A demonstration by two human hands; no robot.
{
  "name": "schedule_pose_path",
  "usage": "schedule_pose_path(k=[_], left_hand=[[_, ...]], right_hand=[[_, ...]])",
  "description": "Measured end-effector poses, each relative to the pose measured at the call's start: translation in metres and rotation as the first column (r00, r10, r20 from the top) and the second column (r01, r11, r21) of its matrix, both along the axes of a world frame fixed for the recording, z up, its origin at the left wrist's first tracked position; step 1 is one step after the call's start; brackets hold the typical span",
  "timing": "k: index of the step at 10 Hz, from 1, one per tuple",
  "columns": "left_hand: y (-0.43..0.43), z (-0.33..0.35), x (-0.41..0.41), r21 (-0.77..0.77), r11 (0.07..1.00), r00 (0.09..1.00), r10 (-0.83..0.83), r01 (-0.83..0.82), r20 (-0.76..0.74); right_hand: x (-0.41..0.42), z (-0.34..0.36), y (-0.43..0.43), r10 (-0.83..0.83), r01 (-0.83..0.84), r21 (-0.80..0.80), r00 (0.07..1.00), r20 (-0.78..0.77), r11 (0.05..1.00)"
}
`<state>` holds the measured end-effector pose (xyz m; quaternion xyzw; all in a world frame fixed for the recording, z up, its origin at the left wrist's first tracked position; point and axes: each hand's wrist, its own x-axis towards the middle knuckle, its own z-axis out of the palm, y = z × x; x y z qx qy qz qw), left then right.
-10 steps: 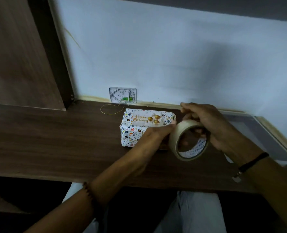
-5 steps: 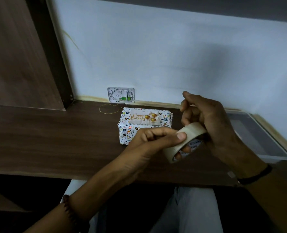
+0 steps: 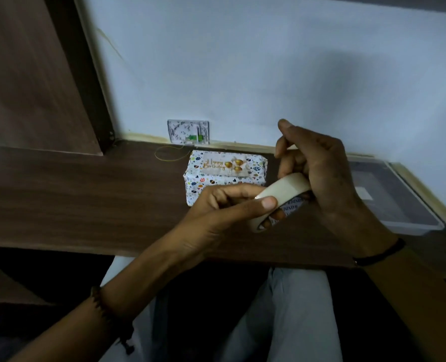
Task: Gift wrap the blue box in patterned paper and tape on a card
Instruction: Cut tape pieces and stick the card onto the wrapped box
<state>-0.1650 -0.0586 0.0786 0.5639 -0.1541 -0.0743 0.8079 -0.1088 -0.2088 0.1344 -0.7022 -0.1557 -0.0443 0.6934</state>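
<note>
Centrally, hands L [image 3: 216, 215] + R [image 3: 321, 176] grip tape roll [image 3: 287, 186], part-hiding wrapped box [image 3: 211, 177], tray [image 3: 412, 228] rt.

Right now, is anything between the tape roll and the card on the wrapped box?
Nothing visible. The left hand and right hand hold the tape roll on the near side of the wrapped box. The card lies uncovered on the box's top. The left hand only overlaps the box's near face in this view.
</note>
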Motion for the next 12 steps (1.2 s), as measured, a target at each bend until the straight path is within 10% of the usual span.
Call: schedule_pose_path(k=[6, 12], left_hand=[[-0.014, 0.005, 0.002, 0.022, 0.997, 0.990, 0.076, -0.074, -0.121], [-0.015, 0.014, 0.003, -0.089, 0.995, 0.982, 0.032, -0.049, -0.185]], right_hand=[[0.004, -0.019, 0.007, -0.117, 0.144, -0.100, 0.965, 0.234, 0.985], [0.010, -0.015, 0.002, -0.182, 0.182, 0.005, 0.983, -0.018, 0.983]])
